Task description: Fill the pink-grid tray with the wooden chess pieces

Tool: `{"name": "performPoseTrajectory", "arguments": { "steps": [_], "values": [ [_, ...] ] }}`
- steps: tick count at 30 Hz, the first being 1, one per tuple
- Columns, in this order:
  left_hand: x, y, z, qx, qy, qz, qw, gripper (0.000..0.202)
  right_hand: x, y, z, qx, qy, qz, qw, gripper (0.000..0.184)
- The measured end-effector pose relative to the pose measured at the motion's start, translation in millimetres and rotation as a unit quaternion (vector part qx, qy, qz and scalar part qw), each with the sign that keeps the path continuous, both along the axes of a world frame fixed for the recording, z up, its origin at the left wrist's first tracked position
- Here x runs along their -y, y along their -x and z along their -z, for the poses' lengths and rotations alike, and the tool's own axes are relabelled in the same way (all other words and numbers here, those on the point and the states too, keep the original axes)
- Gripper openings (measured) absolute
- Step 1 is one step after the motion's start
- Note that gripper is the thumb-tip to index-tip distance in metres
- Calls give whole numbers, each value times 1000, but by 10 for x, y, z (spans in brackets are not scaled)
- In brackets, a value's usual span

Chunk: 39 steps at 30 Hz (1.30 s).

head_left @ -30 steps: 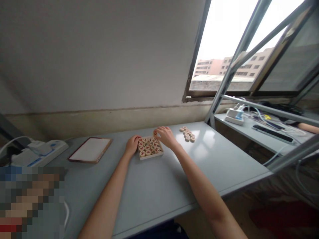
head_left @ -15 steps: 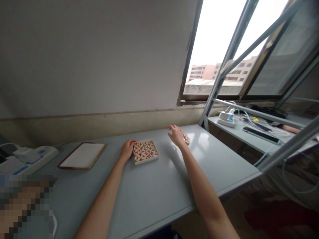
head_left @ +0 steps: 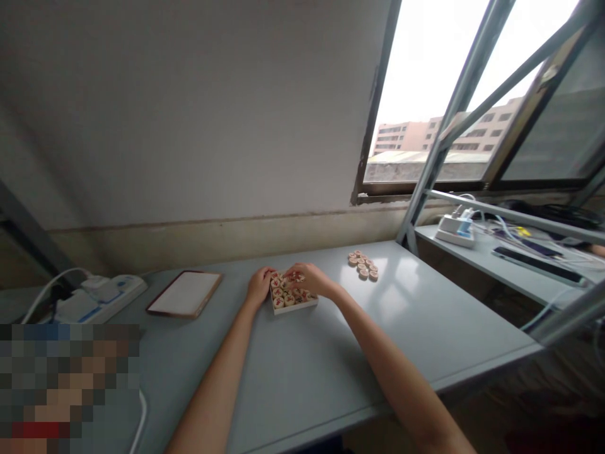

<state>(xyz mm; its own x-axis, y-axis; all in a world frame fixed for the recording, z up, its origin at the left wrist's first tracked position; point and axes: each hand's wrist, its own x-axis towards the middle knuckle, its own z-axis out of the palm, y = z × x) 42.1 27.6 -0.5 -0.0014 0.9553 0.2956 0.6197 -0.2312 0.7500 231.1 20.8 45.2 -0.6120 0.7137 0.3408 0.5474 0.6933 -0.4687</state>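
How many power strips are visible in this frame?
2. The left power strip lies at the left end of the grey table, beside the framed board; the right power strip sits on the neighbouring table by the window. More may be hidden off-frame.

Left hand (head_left: 259, 287) steadying piece tray (head_left: 293, 304), right hand (head_left: 309, 280) over it

A shallow, pale square box (head_left: 295, 307) lies flat on the grey table (head_left: 293, 366). It is packed with rows of round cream discs (head_left: 283, 297) lying face up, their tops marked in red and dark characters. The left hand (head_left: 259, 287) rests against its left side, and the right hand (head_left: 309, 279) covers its far right corner.
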Motion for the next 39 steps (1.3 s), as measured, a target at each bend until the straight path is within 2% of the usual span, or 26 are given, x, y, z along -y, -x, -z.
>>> {"name": "performPoseTrajectory", "arguments": {
  "steps": [4, 9, 11, 13, 15, 16, 18, 20, 22, 24, 27, 31, 33, 36, 39],
  "values": [
    [-5, 3, -2, 1, 11, -2, 1000, 27, -84, -400, -21, 23, -57, 116, 991, 19],
    [-43, 34, 35, -10, 18, 3, 1000, 28, -28, -1090, 91, 141, -82, 317, 934, 17],
    [-56, 41, 45, -13, 20, 3, 1000, 27, -3, -1256, 84, 134, -77, 381, 911, 22],
    [-54, 39, 46, -14, 18, 1, 1000, 27, 8, -1280, 23, 96, -81, 407, 905, 28],
    [-43, 32, 40, -18, 14, -3, 1000, 27, 22, -1147, -62, 35, -82, 357, 930, 32],
    [-37, 29, 37, -21, 11, -6, 1000, 27, 37, -1028, -100, 4, -71, 300, 951, 34],
    [-32, 26, 34, -27, 4, -11, 1000, 28, 96, -726, -142, -36, -21, 143, 989, 36],
    [-38, 30, 39, -28, 0, -8, 1000, 28, 181, -406, -128, -31, 40, -8, 999, 37],
    [-49, 36, 48, -27, 1, -2, 1000, 28, 266, -152, -76, -11, 80, -92, 992, 38],
    [-60, 42, 58, -25, 2, 4, 1000, 28, 322, -11, -24, -7, 84, -105, 991, 42],
    [-70, 42, 63, -23, 3, 3, 1000, 27, 329, 10, 7, -9, 81, -95, 992, 45],
    [-65, 34, 46, -18, 6, 2, 1000, 28, 264, -36, 10, -6, 117, -119, 986, 37],
    [-58, 31, 32, -14, 8, 5, 1000, 28, 245, -21, 10, -2, 125, -110, 986, 32],
    [-52, 34, 19, -3, 15, 1, 1000, 27, 235, -47, -25, 3, 83, -67, 994, 26],
    [-54, 38, 21, 14, 26, 4, 1000, 28, 210, -289, -83, 11, 4, 39, 999, 22]
  ]
}}
